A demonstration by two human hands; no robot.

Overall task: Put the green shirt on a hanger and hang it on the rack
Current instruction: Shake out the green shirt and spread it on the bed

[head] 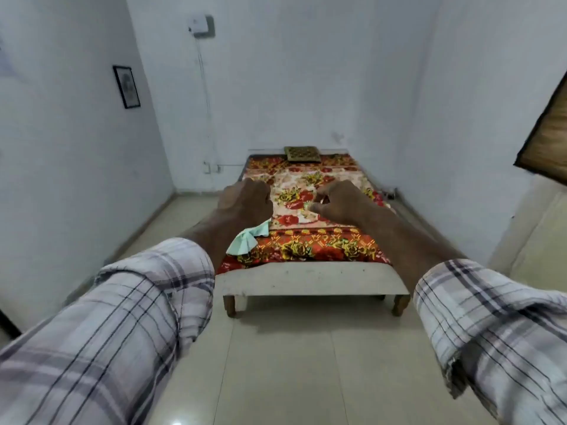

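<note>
- A low bed (310,280) with a floral cover stood against the far wall.
- A pale green shirt (245,240) lay bunched on the bed's near left corner.
- Left hand (245,199) was fisted, empty, above the shirt.
- Right hand (340,204) was curled, fingertips pinched, holding nothing visible.

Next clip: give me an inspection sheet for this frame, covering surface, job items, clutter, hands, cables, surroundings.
Surface: bed with floral cover, low wooden legs.
Job's things: green shirt at the bed's near left corner, partly hidden by the left arm; hanger and rack nothing seen.
Clutter: cushion at the far end.
Hands: left hand and right hand raised over the bed, fingers curled, apparently empty.
Cables: wire down the far wall from a box.
Surroundings: white walls, tiled floor, framed picture.
</note>
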